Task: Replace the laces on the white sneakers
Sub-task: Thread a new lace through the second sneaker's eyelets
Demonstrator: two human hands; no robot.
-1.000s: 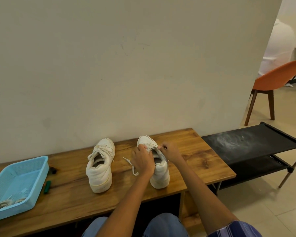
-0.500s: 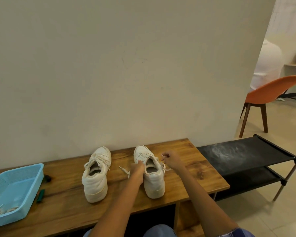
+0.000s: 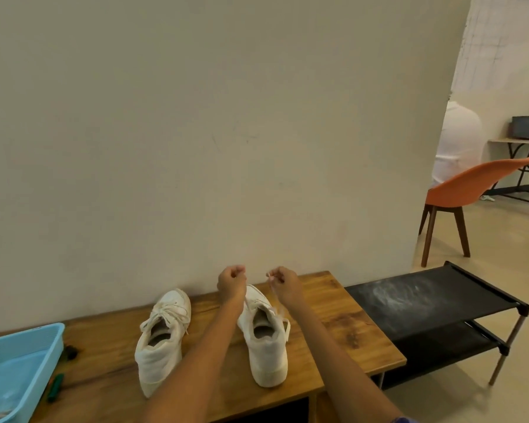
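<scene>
Now raised above the right sneaker (image 3: 264, 334): left hand (image 3: 231, 282) and right hand (image 3: 284, 283) each pinching an end of its lace (image 3: 277, 303), drawing it out, old lace coming free.

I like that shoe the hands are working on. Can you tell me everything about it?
The right sneaker is white, looks like worn leather, and stands upright on the wooden bench, toe toward the wall. Its lace is pulled up loose: the right hand pinches one end, the left hand seems to grip the other.
</scene>
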